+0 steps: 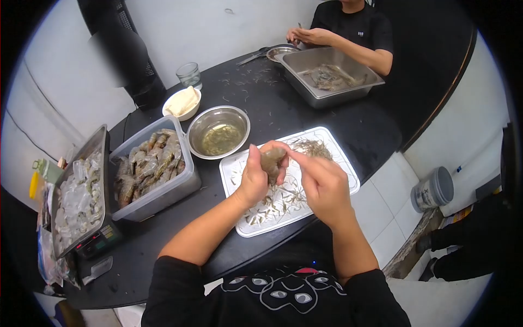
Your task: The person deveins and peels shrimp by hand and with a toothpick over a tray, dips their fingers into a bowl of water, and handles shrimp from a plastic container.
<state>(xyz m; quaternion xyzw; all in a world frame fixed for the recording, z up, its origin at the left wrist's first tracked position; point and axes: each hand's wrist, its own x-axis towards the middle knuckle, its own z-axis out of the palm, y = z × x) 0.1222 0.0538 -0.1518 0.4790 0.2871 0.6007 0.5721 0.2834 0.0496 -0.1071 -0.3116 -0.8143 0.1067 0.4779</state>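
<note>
A greyish shrimp (271, 162) lies in my left hand (256, 175), whose fingers curl round it above the white tray (244, 229). My right hand (326, 185) is closed, with its fingertips at the shrimp's upper right edge. Whatever those fingertips pinch is too small or hidden to make out. Beneath both hands, small shrimp scraps (283, 204) are scattered over the tray. A heap of thin legs and feelers (315, 148) lies at the tray's far side.
Left of the tray are a metal bowl (193, 143) of cloudy liquid, a plastic tub (190, 185) of shrimp, and a tilted metal pan (103, 136) with ice on a scale (98, 240). Across the table, a person (354, 32) works by a steel pan (321, 98).
</note>
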